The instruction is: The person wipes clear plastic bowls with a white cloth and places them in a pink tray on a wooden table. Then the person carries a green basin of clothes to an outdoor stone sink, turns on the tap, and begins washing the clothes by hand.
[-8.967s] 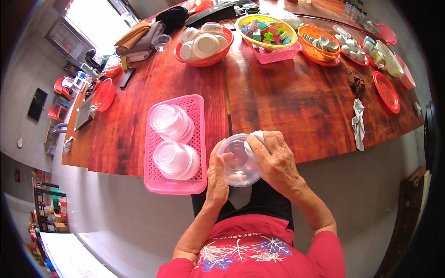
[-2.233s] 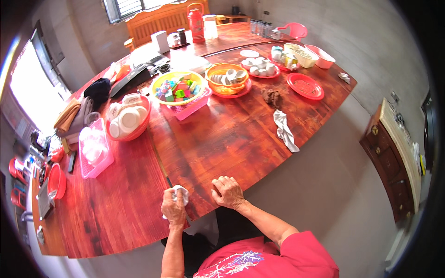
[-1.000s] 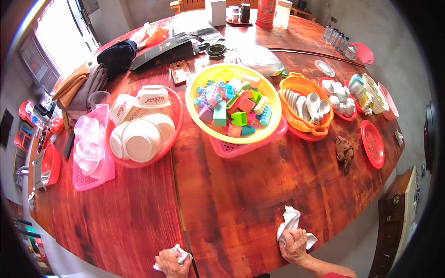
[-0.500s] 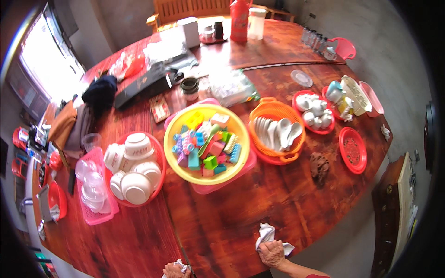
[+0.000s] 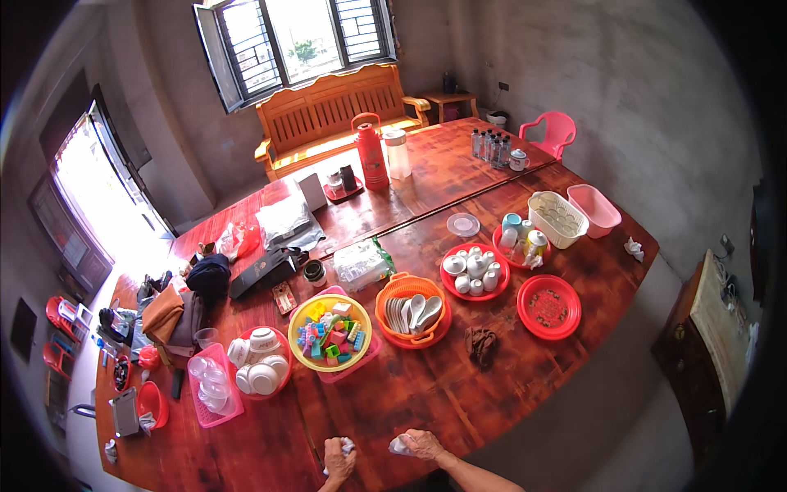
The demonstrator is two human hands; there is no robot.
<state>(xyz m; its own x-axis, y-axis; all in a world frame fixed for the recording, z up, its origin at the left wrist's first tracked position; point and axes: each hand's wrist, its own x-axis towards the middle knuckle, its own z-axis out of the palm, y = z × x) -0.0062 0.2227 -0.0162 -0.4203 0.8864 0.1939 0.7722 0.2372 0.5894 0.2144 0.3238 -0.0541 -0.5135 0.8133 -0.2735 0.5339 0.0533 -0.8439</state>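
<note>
Near edge of the desk curves just by both hands; right side sweeps up and away, grey floor beyond it. Bare wood runs from the hands forward to the row of baskets, widest to the right, with a dark seam running away close to the left hand. Left hand closed round a white cloth, bunched at its fingers. Right hand near it, gripping a second white rag that sticks out on its left side. Both cloths soft, crumpled, low over the wood. Desk glossy, red-brown, streaky grain. Farther: crumpled brown rag, lattice pink basket of clear plastic tubs, round yellow basin of coloured toy blocks, orange colander with smooth white spoons, shallow patterned red plate to the right. Beyond: tall red flask, then slatted wooden settle under the barred window
</note>
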